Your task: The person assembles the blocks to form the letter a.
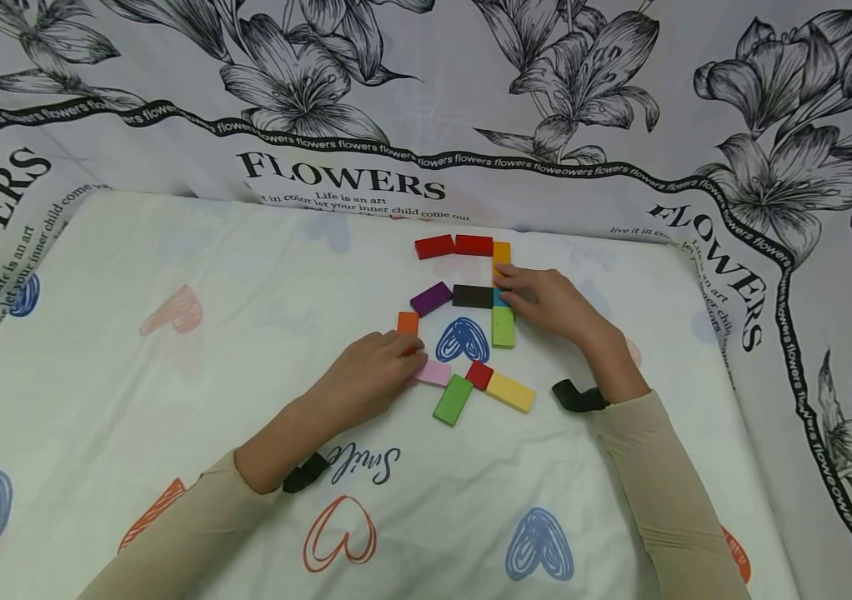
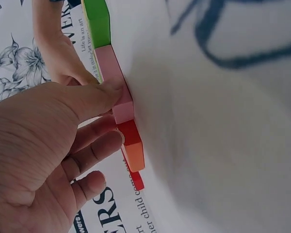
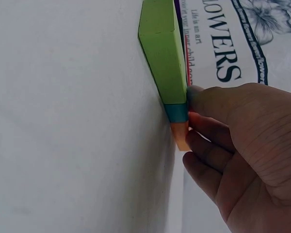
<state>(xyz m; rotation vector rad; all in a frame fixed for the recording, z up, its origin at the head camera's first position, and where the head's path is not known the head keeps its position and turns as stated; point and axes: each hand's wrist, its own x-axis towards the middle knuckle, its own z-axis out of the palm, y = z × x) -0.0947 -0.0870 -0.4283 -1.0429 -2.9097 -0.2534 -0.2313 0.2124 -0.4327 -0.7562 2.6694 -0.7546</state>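
Observation:
My left hand (image 1: 369, 375) is at the left side of a ring of coloured blocks lying flat. Its thumb presses the near face of the pink block (image 2: 117, 87), with the index finger partly hidden behind it. The other fingers curve loosely beside the orange block (image 2: 134, 153). On the right side, my right hand (image 1: 546, 302) touches the row of blocks from outside. Its thumb tip meets the small blue block (image 3: 176, 113), and its fingers rest against the yellow-orange block (image 1: 501, 252). A light green block (image 1: 503, 327) adjoins the blue one.
Two red blocks (image 1: 435, 247) line the far edge. Purple (image 1: 431, 298) and black (image 1: 473, 297) blocks lie mid-pattern. Nearer me are a green block (image 1: 453, 400), a small red block (image 1: 479, 375) and a yellow block (image 1: 510, 392). A white heart-printed cloth (image 1: 246, 400) lies beneath.

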